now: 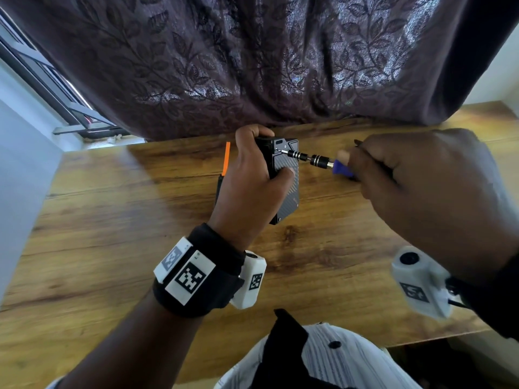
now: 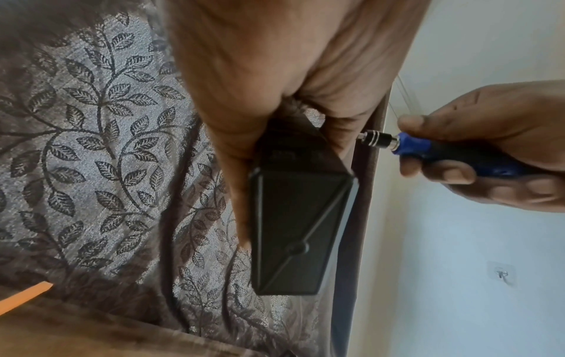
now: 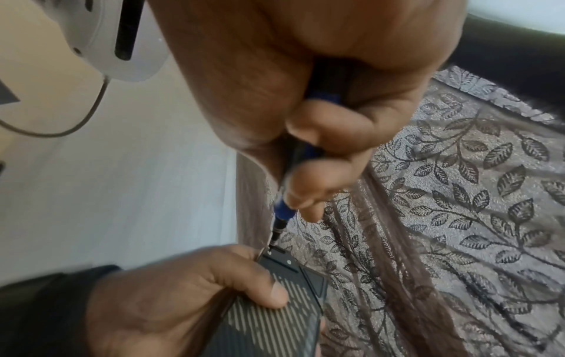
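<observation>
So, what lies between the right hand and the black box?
The screwdriver: its ringed metal shaft spans from right hand to black box, seen best in head view.

The black rectangular box with a ribbed face [image 1: 288, 197] is held on edge over the brown wooden table [image 1: 112, 220]. The left hand [image 1: 250, 186] wraps the box from its left. Right of the box the right hand [image 1: 421, 189] holds the blue-handled screwdriver [image 1: 317, 161], tip at the box's far corner. The orange and black flat tool [image 1: 225, 164] lies left of the box; the purple leaf-patterned curtain [image 1: 252, 66] hangs behind it
</observation>
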Available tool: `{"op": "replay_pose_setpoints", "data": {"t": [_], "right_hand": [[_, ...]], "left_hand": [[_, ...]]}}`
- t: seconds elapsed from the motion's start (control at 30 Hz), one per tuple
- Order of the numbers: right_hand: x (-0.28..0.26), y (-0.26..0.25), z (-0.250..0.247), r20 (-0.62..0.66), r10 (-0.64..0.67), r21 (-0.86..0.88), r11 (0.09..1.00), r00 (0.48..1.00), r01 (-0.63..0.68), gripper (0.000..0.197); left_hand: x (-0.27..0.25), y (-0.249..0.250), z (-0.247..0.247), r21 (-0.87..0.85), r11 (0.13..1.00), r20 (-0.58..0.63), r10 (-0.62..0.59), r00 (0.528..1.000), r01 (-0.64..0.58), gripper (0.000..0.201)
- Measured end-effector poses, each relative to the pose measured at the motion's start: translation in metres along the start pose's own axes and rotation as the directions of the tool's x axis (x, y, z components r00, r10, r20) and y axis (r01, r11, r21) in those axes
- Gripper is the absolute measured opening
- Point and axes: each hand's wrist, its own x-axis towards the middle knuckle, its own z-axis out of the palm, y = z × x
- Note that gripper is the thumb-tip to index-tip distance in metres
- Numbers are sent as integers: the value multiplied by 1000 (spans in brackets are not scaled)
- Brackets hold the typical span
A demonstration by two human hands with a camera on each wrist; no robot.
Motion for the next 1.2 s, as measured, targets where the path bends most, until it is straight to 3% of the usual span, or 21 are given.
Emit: {"op": "replay_pose_setpoints", "data": {"t": [0.13,0.27,0.37,0.57,0.7,0.83,0.9,0.97,1.07,1.2], "right_hand": [[2,-5,0,93,-8,26,1000,996,5,34],[2,-3,1,2,-5,66,998,1000,5,19],[4,-2,2,19,42,79,996,999,-43,32],[6,1,4,124,64,114,990,990,-78,27],[12,8,3,219,89,262,954,972,-146,16],[16,16,5,312,52,367,914,949,-171,16],[17,21,6,326,52,442,875,944,-200,13],[16,26,6,322,59,532,815,945,-232,11],[9,29,8,311,86,630,727,947,-273,25],[0,34,22,331,67,602,753,941,-266,37]], "left_hand": [[2,-1,-3,-4,1000,-5,-4,1000,4,45],[1,-3,-3,-6,1000,-17,13,1000,-13,45],[1,-4,-4,-16,1000,-15,19,1000,-19,45],[2,-10,-4,-35,999,-4,16,1000,-16,45],[2,-17,-4,-66,997,25,-36,999,37,47],[3,-26,-6,-230,956,114,-159,981,182,52],[4,-30,-8,-344,897,134,-246,960,278,54],[7,-37,-13,-496,784,141,-352,925,374,56],[13,-46,-24,-757,483,211,-457,864,440,64],[15,-48,-35,-906,160,271,-491,828,392,36]]}}
